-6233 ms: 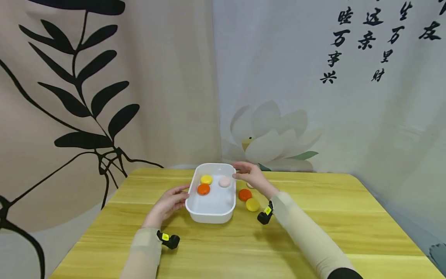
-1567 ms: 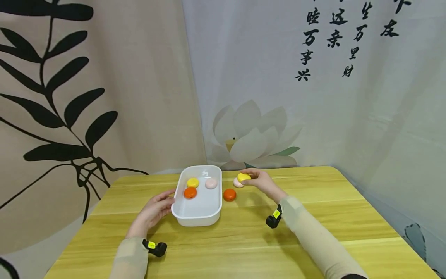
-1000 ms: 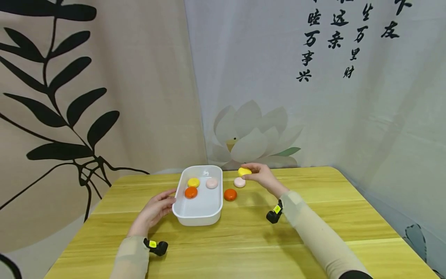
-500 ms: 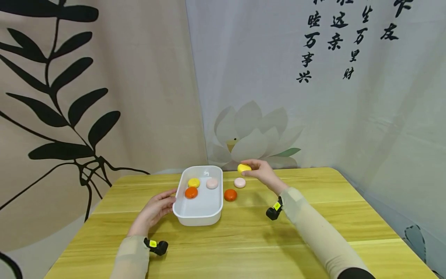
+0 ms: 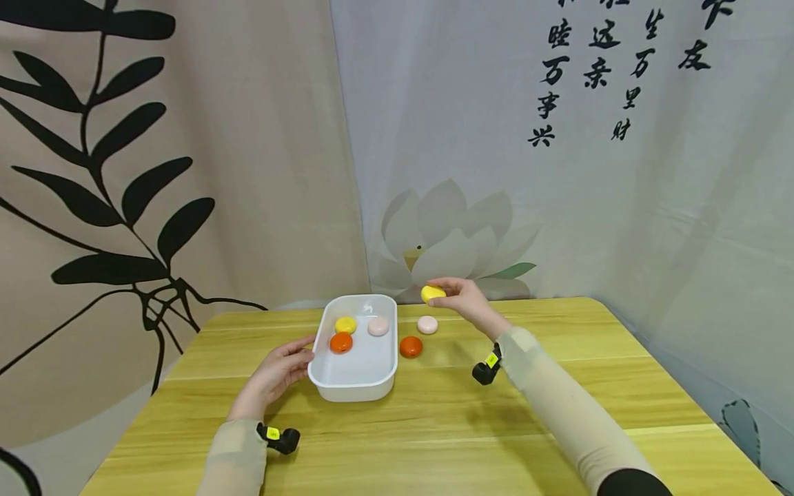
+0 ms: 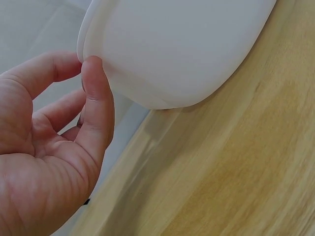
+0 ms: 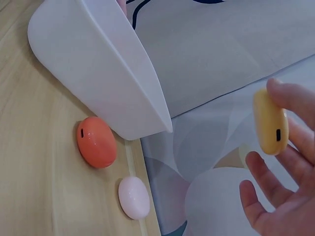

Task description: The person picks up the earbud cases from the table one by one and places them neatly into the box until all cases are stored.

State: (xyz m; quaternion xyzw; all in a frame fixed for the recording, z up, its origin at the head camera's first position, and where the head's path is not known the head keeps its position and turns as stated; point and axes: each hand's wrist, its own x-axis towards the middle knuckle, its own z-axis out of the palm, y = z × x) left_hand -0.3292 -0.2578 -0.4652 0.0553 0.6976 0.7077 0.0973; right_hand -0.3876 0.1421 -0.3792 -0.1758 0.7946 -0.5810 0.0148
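Note:
My right hand (image 5: pixel 465 301) pinches a yellow pebble-shaped piece (image 5: pixel 433 294) between thumb and fingers, lifted above the table's far edge. In the right wrist view a small dark slot shows in the end of this yellow piece (image 7: pixel 270 123). My left hand (image 5: pixel 279 372) grips the left rim of a white rectangular tub (image 5: pixel 353 393); the left wrist view shows thumb and finger at the tub's rim (image 6: pixel 91 29). Inside the tub lie a yellow piece (image 5: pixel 345 325), an orange one (image 5: pixel 341 342) and a pale pink one (image 5: pixel 378 326), apart from its walls.
On the table, right of the tub, lie an orange piece (image 5: pixel 411 346) and a pale pink piece (image 5: pixel 427 324). The wooden table (image 5: pixel 397 448) ends at a printed curtain (image 5: pixel 291 172) behind. Wrist cameras sit on both sleeves.
The right hand has let go of the tub's right rim, picked up the yellow piece from the table and raised it above the pale pink one. The left hand stays at the tub.

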